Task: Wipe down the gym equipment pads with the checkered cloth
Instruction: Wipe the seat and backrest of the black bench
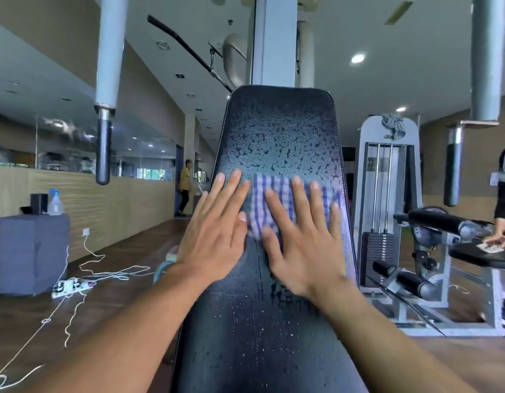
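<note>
While both hands lay flat and open, the purple-and-white checkered cloth (277, 205) was pressed by the right hand (299, 245) mid-way up the droplet-covered black padded backrest (279, 131), the left hand (217, 234) just beside it.

I am looking into a gym; a long black padded backrest (279, 143) rises in front of me on a grey upright post (275, 38); two grey bars with dark handle grips (103, 148) hang down at either side; to the right stands a weight-stack machine (383, 211) with steel guide rods and stacked black plates, and beside it a leg machine with black roller pads (441, 221); a mirrored wall (75, 148) runs along the left above a wood-panelled half wall; the floor (126, 251) is dark wood; recessed lights (357, 58) dot the ceiling.
</note>
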A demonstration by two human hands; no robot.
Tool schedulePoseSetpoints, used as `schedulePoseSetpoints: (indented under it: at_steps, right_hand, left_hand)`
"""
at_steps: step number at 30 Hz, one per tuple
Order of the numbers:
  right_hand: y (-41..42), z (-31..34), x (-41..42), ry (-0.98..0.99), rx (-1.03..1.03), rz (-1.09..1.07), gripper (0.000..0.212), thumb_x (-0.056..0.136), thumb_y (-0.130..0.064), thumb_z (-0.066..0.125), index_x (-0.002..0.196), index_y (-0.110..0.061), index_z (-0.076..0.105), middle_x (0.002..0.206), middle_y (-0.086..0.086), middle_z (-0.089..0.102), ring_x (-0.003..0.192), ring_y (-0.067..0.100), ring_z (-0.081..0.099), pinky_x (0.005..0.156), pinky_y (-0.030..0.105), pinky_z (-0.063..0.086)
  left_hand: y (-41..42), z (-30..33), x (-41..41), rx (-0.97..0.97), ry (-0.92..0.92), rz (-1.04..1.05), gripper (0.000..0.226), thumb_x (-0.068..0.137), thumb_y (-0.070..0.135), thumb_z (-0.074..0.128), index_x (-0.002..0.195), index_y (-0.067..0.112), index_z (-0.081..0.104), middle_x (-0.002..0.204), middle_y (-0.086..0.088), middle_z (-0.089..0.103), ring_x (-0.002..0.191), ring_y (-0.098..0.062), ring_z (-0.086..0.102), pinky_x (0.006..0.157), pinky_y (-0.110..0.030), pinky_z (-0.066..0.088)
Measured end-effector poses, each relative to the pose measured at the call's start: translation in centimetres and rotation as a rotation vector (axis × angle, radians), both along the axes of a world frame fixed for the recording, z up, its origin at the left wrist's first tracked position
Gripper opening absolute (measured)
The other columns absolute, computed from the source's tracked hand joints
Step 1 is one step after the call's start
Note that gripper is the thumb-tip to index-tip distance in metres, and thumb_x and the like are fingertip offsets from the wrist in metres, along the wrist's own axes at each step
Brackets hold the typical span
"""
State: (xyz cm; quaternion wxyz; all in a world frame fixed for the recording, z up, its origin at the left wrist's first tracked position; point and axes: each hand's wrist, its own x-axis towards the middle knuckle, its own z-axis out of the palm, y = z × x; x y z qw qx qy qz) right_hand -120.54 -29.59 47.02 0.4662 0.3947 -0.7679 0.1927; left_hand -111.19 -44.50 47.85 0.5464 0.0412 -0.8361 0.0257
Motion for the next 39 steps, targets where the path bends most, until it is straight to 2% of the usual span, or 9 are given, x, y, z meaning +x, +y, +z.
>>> schedulePoseSetpoints:
  at_steps: [4,6,8,11,13,15,23,30,39]
  right_hand:
    - [-3.2,3.0,2.2,-0.028,0.055,0.016,0.060,0.100,-0.054,0.013,0.155,-0.040,-0.006,0.163,0.003,-0.021,0.147,0.029,-0.026,0.116,0.059,-0.014]
    - [-3.6,2.4,3.1,-0.008,0.121,0.099,0.062,0.100,-0.052,0.019,0.156,-0.038,-0.003,0.164,0.002,-0.019,0.148,0.027,-0.025,0.116,0.057,-0.015]
    - [-2.9,1.8,3.4,-0.048,0.171,0.325,0.066,0.099,-0.046,0.031,0.157,-0.033,0.002,0.166,-0.001,-0.010,0.150,0.021,-0.017,0.119,0.051,-0.011]
    - [0.1,1.6,1.2,-0.174,-0.033,0.670,0.063,0.098,-0.022,0.049,0.155,-0.017,0.022,0.164,0.002,0.018,0.152,0.014,0.007,0.123,0.044,0.009]
    - [2.3,0.9,-1.4,-0.117,-0.138,0.539,0.057,0.100,-0.020,0.045,0.154,-0.014,0.027,0.163,0.003,0.023,0.152,0.016,0.009,0.122,0.050,0.014]
    - [3.6,-0.1,-3.1,0.006,-0.097,0.298,0.056,0.102,-0.029,0.037,0.156,-0.017,0.024,0.164,0.001,0.017,0.152,0.017,0.006,0.122,0.048,0.009]
    - [3.4,-1.9,-4.4,0.089,-0.072,0.081,0.056,0.104,-0.040,0.025,0.157,-0.023,0.022,0.165,-0.003,0.013,0.152,0.019,0.005,0.121,0.044,0.003]
    - [3.2,-1.9,-4.1,0.109,-0.054,0.031,0.056,0.104,-0.040,0.026,0.157,-0.020,0.023,0.165,0.000,0.012,0.152,0.020,0.004,0.121,0.047,0.006]
    - [3.2,-2.0,-4.2,0.110,-0.055,0.020,0.057,0.103,-0.041,0.023,0.157,-0.022,0.021,0.165,-0.001,0.011,0.152,0.019,0.003,0.120,0.048,0.008]
  left_hand:
    - [1.1,0.0,2.3,0.221,0.221,-0.240,0.053,0.101,0.028,0.034,0.152,0.014,0.032,0.163,0.001,0.024,0.148,0.000,0.017,0.118,-0.014,0.014]
    - [2.0,-0.9,3.0,0.122,0.269,-0.210,0.052,0.101,0.026,0.037,0.150,0.009,0.033,0.163,-0.004,0.022,0.151,-0.013,0.018,0.122,-0.029,0.018]
    - [2.7,-1.6,2.8,0.027,0.201,-0.204,0.058,0.101,0.032,0.035,0.153,0.008,0.028,0.164,-0.006,0.020,0.152,-0.018,0.016,0.122,-0.041,0.019]
    - [3.5,-1.4,1.3,0.076,-0.028,-0.064,0.067,0.100,0.057,0.009,0.157,0.024,-0.001,0.164,0.009,-0.005,0.150,-0.001,-0.007,0.124,-0.034,0.006]
    - [3.3,-1.5,0.0,0.055,-0.080,0.174,0.067,0.097,0.062,-0.007,0.155,0.029,-0.009,0.163,0.010,-0.014,0.150,-0.005,-0.014,0.122,-0.036,-0.002]
    - [3.6,-2.0,-0.8,0.005,-0.088,0.341,0.066,0.100,0.061,0.000,0.157,0.028,0.002,0.166,0.003,-0.004,0.153,-0.018,-0.002,0.121,-0.043,0.002]
    - [3.6,-8.2,1.0,-0.124,-0.209,0.359,0.061,0.100,0.061,0.022,0.156,0.037,0.019,0.167,0.000,0.009,0.153,-0.026,0.012,0.113,-0.057,0.017]
    - [2.7,1.3,-0.2,-0.053,-0.203,0.381,0.062,0.097,0.069,0.006,0.151,0.048,-0.017,0.159,0.011,-0.033,0.147,-0.014,-0.029,0.120,-0.053,-0.012]
    - [3.3,-9.8,2.6,-0.107,-0.301,0.320,0.064,0.098,0.065,0.023,0.156,0.040,0.013,0.167,0.003,0.005,0.153,-0.022,0.008,0.115,-0.061,0.019]
